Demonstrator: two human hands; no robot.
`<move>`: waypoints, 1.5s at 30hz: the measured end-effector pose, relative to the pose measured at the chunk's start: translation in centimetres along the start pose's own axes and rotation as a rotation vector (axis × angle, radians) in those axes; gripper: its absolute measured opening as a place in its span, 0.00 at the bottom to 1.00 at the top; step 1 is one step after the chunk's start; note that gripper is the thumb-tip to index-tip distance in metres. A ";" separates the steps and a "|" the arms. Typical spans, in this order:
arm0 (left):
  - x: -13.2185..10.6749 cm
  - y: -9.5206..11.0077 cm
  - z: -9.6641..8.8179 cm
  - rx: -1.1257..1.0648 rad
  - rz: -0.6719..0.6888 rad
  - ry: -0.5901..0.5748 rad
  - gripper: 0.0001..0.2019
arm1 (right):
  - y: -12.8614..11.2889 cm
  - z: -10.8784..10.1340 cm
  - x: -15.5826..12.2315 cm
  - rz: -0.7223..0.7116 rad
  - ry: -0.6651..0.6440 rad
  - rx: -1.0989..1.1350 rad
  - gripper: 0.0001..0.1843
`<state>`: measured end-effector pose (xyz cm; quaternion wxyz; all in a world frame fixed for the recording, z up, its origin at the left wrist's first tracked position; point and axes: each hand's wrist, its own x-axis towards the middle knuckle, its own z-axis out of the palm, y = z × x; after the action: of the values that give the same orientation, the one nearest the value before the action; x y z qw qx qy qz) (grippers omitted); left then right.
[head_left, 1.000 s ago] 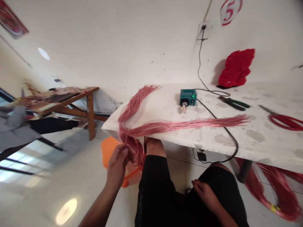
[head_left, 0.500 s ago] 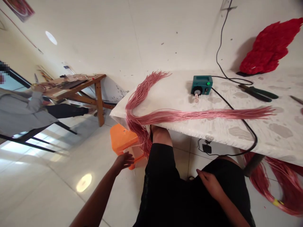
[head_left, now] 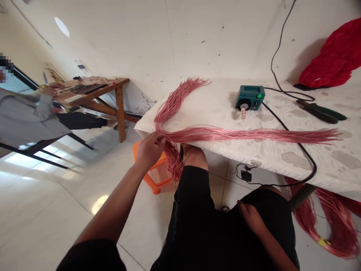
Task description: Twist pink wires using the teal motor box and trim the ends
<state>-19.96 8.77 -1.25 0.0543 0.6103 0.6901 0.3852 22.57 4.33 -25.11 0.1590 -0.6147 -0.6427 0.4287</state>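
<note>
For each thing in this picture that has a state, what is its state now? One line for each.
left hand: on the pink cords at the edge of the table, grip unclear.
right hand: open, empty, resting on the black trousers.
pink cords: bent over the table edge, ends spread on top.
teal box: green light lit, black cable attached.
pliers: lying flat, handles together.
orange stool: upright below the table corner.

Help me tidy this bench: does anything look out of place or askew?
The pink cord bundle is folded at the table corner, its loop hanging off the edge by the left hand. More loose cord lies heaped on the floor under the table's right end.
</note>
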 end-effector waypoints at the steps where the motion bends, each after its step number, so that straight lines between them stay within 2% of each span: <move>1: 0.8 0.7 0.1 0.044 0.084 -0.015 0.09 | -0.1 0.0 0.0 0.005 -0.006 0.001 0.33; 4: 2.7 1.5 0.9 0.168 0.291 -0.117 0.08 | -0.1 -0.1 -0.1 0.019 -0.014 0.014 0.33; 8: 3.8 0.4 1.9 0.310 0.412 -0.179 0.08 | 0.2 -0.2 -0.1 0.026 -0.028 0.042 0.33; 13: 4.6 -0.6 1.7 0.416 0.451 -0.174 0.08 | 0.1 -0.1 0.0 0.041 -0.032 0.049 0.33; 20: 6.7 -0.8 1.5 0.516 0.546 -0.257 0.08 | 0.0 0.0 0.0 0.044 -0.029 0.034 0.33; 29: 7.7 -0.4 1.4 0.613 0.628 -0.340 0.12 | -0.4 0.0 -0.1 0.050 -0.040 0.007 0.33; 36: 7.1 0.1 1.5 0.628 0.627 -0.308 0.06 | -0.5 0.1 -0.3 0.060 -0.037 -0.018 0.34; 42: 6.3 -0.5 1.5 0.692 0.691 -0.352 0.17 | -0.3 0.0 -0.2 0.062 -0.045 -0.009 0.34; 45: 6.4 -0.5 1.0 0.747 0.710 -0.376 0.15 | -0.1 0.0 -0.2 0.057 -0.046 0.007 0.34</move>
<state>-21.35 14.92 0.26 -0.1768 0.8418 0.5099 -0.0070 22.53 4.18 -25.01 0.1340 -0.6221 -0.6270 0.4494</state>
